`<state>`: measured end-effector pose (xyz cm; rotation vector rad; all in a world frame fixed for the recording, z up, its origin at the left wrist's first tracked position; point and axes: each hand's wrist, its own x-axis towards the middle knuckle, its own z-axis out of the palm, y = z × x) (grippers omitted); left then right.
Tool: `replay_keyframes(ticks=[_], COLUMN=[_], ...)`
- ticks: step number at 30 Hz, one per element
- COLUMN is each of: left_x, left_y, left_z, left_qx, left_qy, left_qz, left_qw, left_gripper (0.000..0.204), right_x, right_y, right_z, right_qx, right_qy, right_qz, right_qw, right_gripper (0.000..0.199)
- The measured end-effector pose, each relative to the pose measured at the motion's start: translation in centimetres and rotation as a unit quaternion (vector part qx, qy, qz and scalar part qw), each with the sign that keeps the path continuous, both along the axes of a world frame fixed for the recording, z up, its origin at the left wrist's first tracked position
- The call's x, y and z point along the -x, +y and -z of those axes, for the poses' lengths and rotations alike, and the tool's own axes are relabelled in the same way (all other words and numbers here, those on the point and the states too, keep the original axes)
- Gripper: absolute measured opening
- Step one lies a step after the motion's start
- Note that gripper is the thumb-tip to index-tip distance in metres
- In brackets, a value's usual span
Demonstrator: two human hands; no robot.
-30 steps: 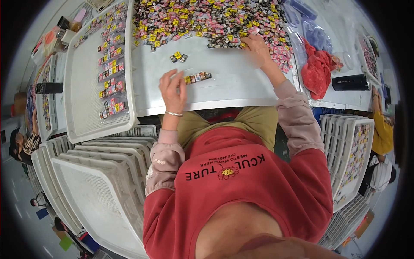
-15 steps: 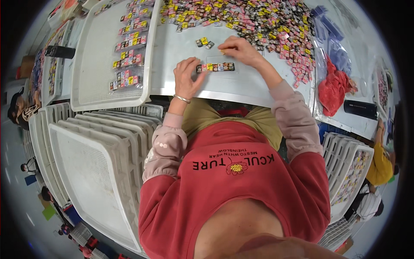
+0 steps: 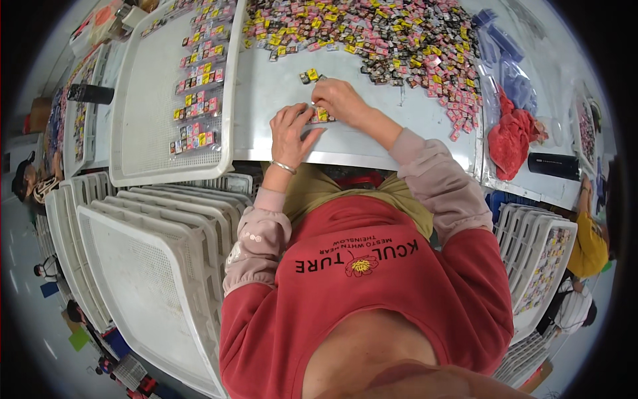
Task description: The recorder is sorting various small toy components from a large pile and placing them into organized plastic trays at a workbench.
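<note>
A short row of small printed blocks (image 3: pixel 323 115) in pink, yellow and black lies near the table's front edge, partly covered by my hands. My left hand (image 3: pixel 290 135) rests at the row's left end, thumb stretched apart from the curved fingers. Over the row's back left part, my right hand (image 3: pixel 341 101) has its fingertips pinched together. Whatever they hold is hidden behind the fingers. Just beyond the right hand sit a few loose blocks (image 3: pixel 310 76), yellow and dark. Farther back spreads a large heap of the same blocks (image 3: pixel 372 33).
On the left, a white mesh tray (image 3: pixel 143 123) bears several filled clear packs (image 3: pixel 194 138). Stacked white trays (image 3: pixel 133 266) stand below it. A red cloth (image 3: pixel 508 146), clear bluish plastic pieces (image 3: pixel 515 80) and a black case (image 3: pixel 555 166) lie at right. Other people are at the edges.
My right hand has moved left and nearer, from beside the loose blocks to the row's left part. A dark loose block is now covered by it. My left hand has barely shifted.
</note>
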<state>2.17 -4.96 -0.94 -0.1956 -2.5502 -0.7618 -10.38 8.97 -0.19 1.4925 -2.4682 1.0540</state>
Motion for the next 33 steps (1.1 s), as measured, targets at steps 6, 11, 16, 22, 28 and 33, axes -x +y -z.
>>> replay_keyframes(ticks=[6,11,16,22,28,33], left_x=[0.0,0.0,-0.1,1.0,1.2,1.4], left_y=[0.0,0.0,-0.1,1.3,0.9,1.1], left_z=[0.0,-0.2,-0.7,-2.3,-0.8,-0.9], left_qx=[0.014,0.01,0.012,0.123,0.103,0.117], left_qy=[-0.006,-0.011,-0.017,-0.049,-0.051,-0.042], left_qz=[-0.005,-0.007,0.001,0.018,0.033,0.032], left_qw=[1.0,1.0,1.0,0.991,0.993,0.992], left_gripper=[0.041,0.042,0.048,0.056,0.054,0.056], right_x=[-3.1,-2.7,8.5,11.2,8.8,6.4], right_y=[1.5,2.2,5.9,9.3,11.7,11.8], right_z=[-0.9,-1.2,-3.3,0.0,-2.6,-5.2], right_qx=[-0.022,0.034,0.099,-0.108,0.181,0.289], right_qy=[0.039,-0.014,-0.08,-0.001,-0.431,-0.578], right_qz=[0.008,0.049,0.265,0.297,0.216,0.094], right_qw=[0.999,0.998,0.956,0.949,0.857,0.757], right_gripper=[0.031,0.042,0.023,0.024,0.028,0.033])
